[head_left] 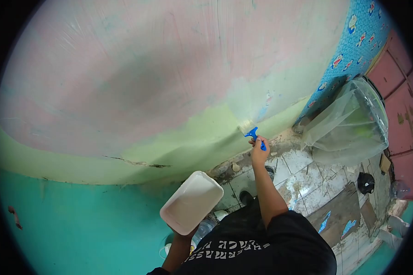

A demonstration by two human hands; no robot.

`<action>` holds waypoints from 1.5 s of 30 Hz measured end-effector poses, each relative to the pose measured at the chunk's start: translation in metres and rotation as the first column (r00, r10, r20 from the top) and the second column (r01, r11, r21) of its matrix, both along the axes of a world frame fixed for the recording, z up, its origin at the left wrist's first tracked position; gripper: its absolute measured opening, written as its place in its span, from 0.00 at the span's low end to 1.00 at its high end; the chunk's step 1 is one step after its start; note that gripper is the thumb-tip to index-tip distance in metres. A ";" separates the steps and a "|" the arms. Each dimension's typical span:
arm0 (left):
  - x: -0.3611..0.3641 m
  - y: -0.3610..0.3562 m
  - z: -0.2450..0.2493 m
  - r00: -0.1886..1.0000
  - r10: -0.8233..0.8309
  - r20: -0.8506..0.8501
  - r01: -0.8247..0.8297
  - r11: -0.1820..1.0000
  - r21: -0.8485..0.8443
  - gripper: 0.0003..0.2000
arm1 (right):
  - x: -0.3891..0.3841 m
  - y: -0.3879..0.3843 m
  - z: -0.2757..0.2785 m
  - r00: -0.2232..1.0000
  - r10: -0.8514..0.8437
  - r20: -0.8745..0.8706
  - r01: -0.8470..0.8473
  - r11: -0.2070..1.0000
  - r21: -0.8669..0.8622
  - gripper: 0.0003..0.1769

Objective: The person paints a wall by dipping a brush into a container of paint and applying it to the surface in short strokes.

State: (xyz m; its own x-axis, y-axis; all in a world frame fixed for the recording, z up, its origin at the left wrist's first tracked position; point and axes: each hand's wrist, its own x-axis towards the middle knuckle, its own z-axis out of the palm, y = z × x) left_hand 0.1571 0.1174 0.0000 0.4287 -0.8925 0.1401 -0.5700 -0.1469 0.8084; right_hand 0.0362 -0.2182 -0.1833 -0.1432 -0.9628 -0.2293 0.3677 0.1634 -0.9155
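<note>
My right hand (260, 150) is closed around the blue handle of a paint brush (251, 133). The pale bristles touch the wall (211, 123) low down, where a whitish coat meets light green paint. My left hand (184, 230) holds a white rectangular tray (193, 201) from below, tilted, near the wall. Its fingers are mostly hidden under the tray. Inside the tray the surface looks pale; how much paint it holds cannot be made out.
Clear plastic sheeting (348, 123) covers something at the right, beside blue patterned wallpaper (353, 41) and a pink door (401, 101). Boards (337, 211), debris and a black bag (365, 183) lie on the dirty tiled floor (303, 181). A bucket (166, 250) stands below my left arm.
</note>
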 end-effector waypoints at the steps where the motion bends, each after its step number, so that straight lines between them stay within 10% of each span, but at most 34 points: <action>1: -0.003 -0.003 -0.001 1.000 0.000 0.002 0.000 1.000 0.008 0.36 | -0.002 0.001 -0.006 1.000 -0.004 -0.024 0.005 1.000 0.030 0.13; 3: -0.005 0.001 -0.002 1.000 -0.002 0.014 0.002 1.000 0.020 0.36 | 0.003 -0.006 -0.014 0.998 -0.012 -0.063 0.017 0.996 0.085 0.11; 8: -0.012 -0.002 -0.003 0.999 0.009 0.033 -0.010 0.999 0.033 0.36 | -0.002 0.009 0.196 0.987 0.135 0.090 -0.115 0.973 -0.202 0.13; 11: -0.012 -0.009 0.000 0.999 0.020 0.046 -0.021 0.999 0.034 0.36 | -0.002 0.021 0.232 0.956 0.173 0.237 -0.075 0.925 -0.371 0.13; 21: -0.009 -0.003 0.006 0.993 0.031 0.114 -0.032 0.999 0.006 0.36 | 0.005 0.007 0.049 0.998 0.058 -0.020 -0.058 0.998 -0.002 0.11; 30: -0.013 -0.007 0.016 0.991 0.033 0.130 -0.027 0.998 -0.050 0.36 | -0.018 0.007 0.354 0.962 0.116 0.246 0.020 0.872 -0.488 0.13; 33: -0.013 0.000 0.006 0.792 0.032 -0.610 -0.140 0.982 -0.130 0.36 | -0.017 0.012 0.363 0.949 0.089 0.304 0.087 0.850 -0.519 0.13; 36: -0.012 0.005 0.002 0.205 -0.174 -0.963 -0.317 0.919 -0.234 0.35 | -0.012 0.011 0.272 0.980 0.011 0.199 0.059 0.937 -0.343 0.11; 39: -0.008 0.001 0.008 0.263 -0.164 -0.951 -0.323 0.913 -0.248 0.35 | -0.010 0.014 0.208 0.992 -0.057 0.111 0.062 0.997 -0.048 0.09; 42: -0.012 0.009 0.018 0.331 -0.109 -0.938 -0.328 0.918 -0.222 0.35 | 0.001 -0.017 0.203 0.989 -0.023 0.144 0.040 0.992 -0.121 0.08; 45: -0.012 0.010 0.024 0.397 -0.057 -0.916 -0.329 0.923 -0.200 0.35 | -0.001 -0.028 0.318 0.990 0.084 0.113 -0.041 0.939 -0.340 0.08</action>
State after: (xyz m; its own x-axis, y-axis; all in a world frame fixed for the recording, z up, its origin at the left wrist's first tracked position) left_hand 0.1452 0.1278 0.0236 0.5838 -0.7949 -0.1653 0.5149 0.2050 0.8324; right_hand 0.0349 -0.2463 0.1345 -0.0720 -0.9926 0.0973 0.4805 -0.1200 -0.8687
